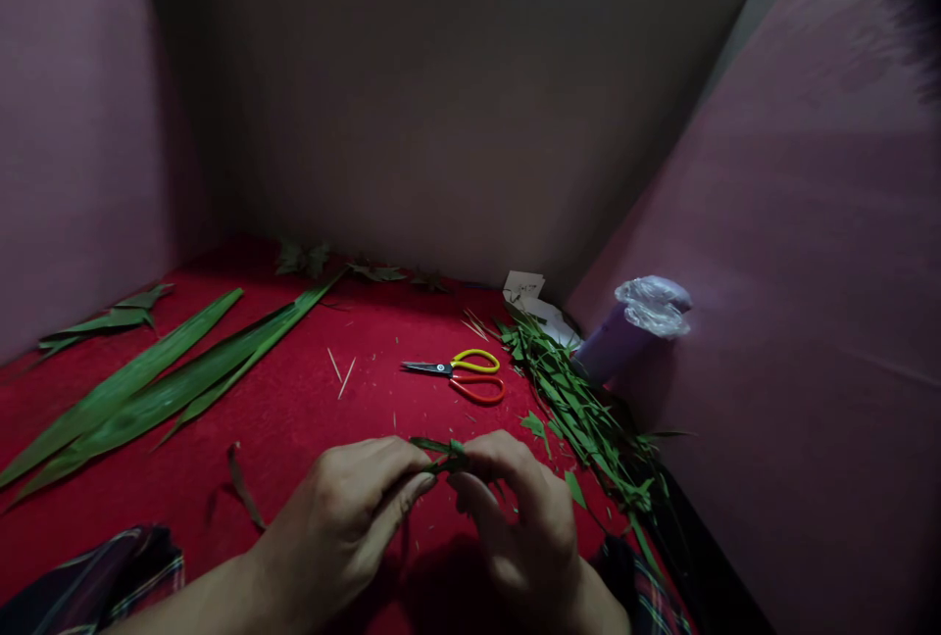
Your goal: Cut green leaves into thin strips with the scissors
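Between my two hands, over the red cloth, is a small folded piece of green leaf. My left hand pinches its left end between thumb and forefinger. On the other side, my right hand grips the right end with curled fingers. Part of the leaf is hidden behind the fingertips. Just beyond the hands lie scissors with one yellow and one red handle, their blades pointing left. Two toothpicks rest to the left of the scissors. A curled dark leaf strip lies beside my left forearm.
Long broad green leaves spread over the red cloth at left. A heap of cut leaf strips lies along the right edge. Behind it stands a purple roll in clear plastic, near white paper. Walls enclose the back and sides.
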### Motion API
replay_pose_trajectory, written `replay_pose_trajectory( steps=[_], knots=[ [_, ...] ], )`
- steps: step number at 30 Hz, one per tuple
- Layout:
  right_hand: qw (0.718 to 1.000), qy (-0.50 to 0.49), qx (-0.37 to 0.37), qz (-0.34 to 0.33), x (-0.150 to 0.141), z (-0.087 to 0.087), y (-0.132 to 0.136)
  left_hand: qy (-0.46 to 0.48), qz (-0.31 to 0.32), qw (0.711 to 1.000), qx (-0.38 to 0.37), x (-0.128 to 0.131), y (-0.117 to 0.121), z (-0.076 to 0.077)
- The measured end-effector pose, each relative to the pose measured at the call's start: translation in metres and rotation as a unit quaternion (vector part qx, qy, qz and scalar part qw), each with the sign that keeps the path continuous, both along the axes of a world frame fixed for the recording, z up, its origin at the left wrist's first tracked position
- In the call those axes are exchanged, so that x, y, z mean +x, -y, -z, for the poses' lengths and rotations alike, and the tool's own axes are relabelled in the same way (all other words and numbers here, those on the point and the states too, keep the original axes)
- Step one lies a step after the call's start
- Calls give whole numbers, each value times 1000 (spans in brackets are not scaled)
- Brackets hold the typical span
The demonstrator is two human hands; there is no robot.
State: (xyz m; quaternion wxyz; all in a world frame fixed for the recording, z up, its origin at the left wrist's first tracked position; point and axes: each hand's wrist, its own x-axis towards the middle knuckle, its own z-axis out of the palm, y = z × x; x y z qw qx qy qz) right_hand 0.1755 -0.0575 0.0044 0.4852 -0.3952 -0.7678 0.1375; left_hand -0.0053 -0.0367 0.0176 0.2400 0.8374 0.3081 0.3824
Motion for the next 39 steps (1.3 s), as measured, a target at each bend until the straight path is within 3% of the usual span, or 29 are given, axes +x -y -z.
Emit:
replay_pose_trajectory(
  steps=[9,14,23,39],
  knots=[
    [998,-32,-20,-43,-2,-1,-1,34,12,999,-19,1,1,0],
    [999,-40,-14,-24,-1,-2,0,60,4,998,-35,1,1,-3],
    [997,-5,81,-6,-3,-5,0,57,8,996,-62,1,1,-1],
    [992,3,122,20,-2,2,1,71,9,995,-71,1,1,-2]
  ],
)
